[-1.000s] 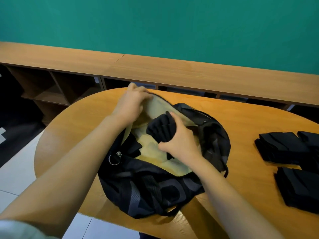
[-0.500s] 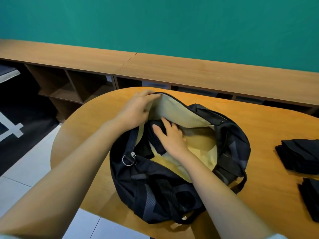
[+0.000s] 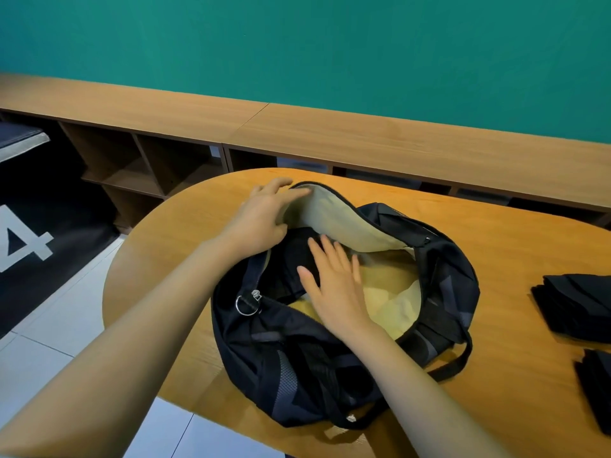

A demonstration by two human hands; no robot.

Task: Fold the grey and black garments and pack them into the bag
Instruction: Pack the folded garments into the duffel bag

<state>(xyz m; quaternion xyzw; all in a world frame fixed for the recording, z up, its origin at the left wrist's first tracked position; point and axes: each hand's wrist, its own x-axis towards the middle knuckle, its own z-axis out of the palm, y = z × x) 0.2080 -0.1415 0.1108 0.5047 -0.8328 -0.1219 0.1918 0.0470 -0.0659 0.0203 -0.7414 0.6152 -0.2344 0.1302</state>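
At the bag's (image 3: 297, 365) far-left edge, we see the left hand (image 3: 264, 219) gripping the raised rim of the opening, with its fingers laid across the pale lining (a zip runs along that rim). Inside the bag, at its left end, lies a black garment (image 3: 287, 269). The right hand (image 3: 334, 289) rests flat on it within the opening, fingers straight and slightly spread, gripping nothing. The bag sits unzipped on the wooden table (image 3: 512, 246). Well to the right of the bag, we find folded dark garments (image 3: 578, 302) lying on the tabletop in two piles, partly cut off by the frame edge.
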